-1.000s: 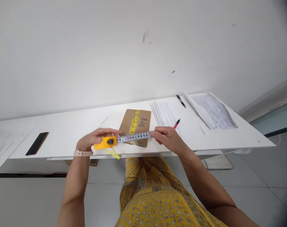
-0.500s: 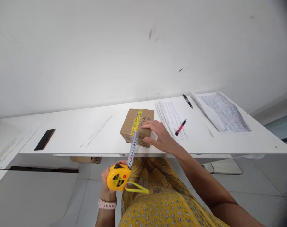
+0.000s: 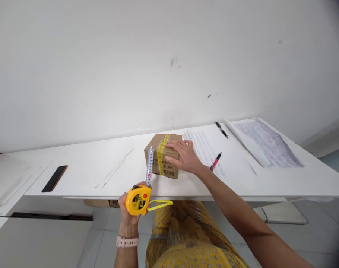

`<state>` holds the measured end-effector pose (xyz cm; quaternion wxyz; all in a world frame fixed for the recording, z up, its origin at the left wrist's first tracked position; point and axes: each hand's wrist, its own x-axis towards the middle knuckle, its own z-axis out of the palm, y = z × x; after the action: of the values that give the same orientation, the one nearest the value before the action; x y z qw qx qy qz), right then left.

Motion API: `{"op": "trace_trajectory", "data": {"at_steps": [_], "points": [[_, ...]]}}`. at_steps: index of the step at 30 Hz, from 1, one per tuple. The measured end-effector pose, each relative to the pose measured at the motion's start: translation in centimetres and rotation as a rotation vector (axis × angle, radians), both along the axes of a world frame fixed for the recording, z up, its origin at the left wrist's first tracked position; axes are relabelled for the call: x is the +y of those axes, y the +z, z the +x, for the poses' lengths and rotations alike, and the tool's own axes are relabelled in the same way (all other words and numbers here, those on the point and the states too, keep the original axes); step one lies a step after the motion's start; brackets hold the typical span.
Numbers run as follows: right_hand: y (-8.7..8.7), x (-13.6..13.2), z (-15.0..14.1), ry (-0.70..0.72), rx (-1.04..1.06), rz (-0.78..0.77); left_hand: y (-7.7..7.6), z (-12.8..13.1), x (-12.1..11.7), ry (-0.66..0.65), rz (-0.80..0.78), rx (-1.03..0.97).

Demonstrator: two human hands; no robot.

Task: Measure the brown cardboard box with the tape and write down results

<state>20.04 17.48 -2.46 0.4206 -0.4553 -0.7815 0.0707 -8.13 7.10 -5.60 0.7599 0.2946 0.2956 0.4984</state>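
My left hand [image 3: 128,211] is wrapped round a yellow tape measure [image 3: 137,201] in front of the shelf edge. Its blade [image 3: 149,165] is drawn out a short way and stands up along the left part of a small cardboard box [image 3: 169,163], the tip near the top front edge. Yellow printed tape runs over the box's top and down its front, which has dark print and a barcode. My right hand [image 3: 183,154] grips the box from the right, fingers over the top and thumb on the front. A yellow wrist strap [image 3: 161,204] hangs from the tape measure.
The box is on a narrow white shelf [image 3: 82,167] against a wall. Printed sheets [image 3: 205,145] with a red pen [image 3: 215,161] and a black pen [image 3: 222,130] lie at right, beside a handwritten sheet [image 3: 270,145]. A dark phone-like slab [image 3: 54,178] lies at left.
The box has been tipped so more of its front face shows. The tape measure has risen slightly left, its blade now along the box's left front. The view has shifted slightly upward.
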Motion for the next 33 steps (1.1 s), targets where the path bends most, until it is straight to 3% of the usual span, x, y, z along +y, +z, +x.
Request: {"op": "trace_trajectory", "data": {"at_steps": [4,10,20,27,33], "points": [[1.4,2.9,1.0,-0.024,0.113,-0.100,0.4,3.1,2.7,0.007,-0.014,-0.002],[1.1,4.2,1.1,-0.047,0.190,-0.080,1.7,6.2,5.1,0.046,-0.040,0.041],[1.3,4.4,0.7,0.035,0.089,0.151,1.1,6.7,4.9,0.111,-0.082,0.031],[1.4,4.8,1.1,0.019,0.021,0.160,1.3,6.9,6.3,0.040,-0.052,0.079],[1.6,5.4,1.2,0.008,0.042,0.142,0.1,7.2,6.4,0.050,0.055,0.119]]}}
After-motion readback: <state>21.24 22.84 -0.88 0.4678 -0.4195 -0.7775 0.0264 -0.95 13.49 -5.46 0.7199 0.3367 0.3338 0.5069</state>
